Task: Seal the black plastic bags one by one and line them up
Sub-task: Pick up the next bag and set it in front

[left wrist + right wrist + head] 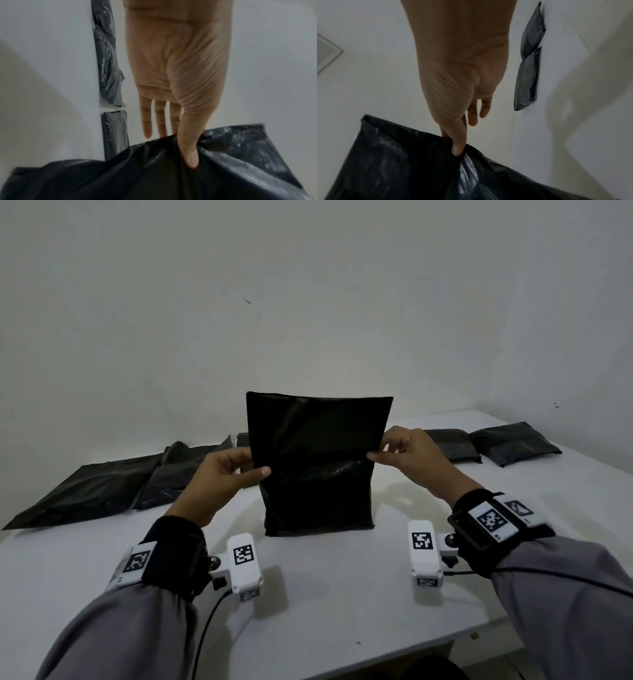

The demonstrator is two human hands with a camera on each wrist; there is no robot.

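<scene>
A black plastic bag [317, 467] stands upright on the white table [342, 594] in front of me, its flap raised. My left hand [226, 477] pinches its left edge between thumb and fingers, and my right hand [407, 453] pinches its right edge. In the left wrist view the left hand [173, 81] has its thumb pressed into the black plastic bag [154, 173]. In the right wrist view the right hand [462, 88] pinches the bag [402, 169] at its upper edge, with two fingers held free.
Several flat unsealed black bags [102, 487] lie overlapping at the back left. Two sealed, filled bags [513, 446] lie side by side at the back right, near the wall. The table's near edge runs below my wrists.
</scene>
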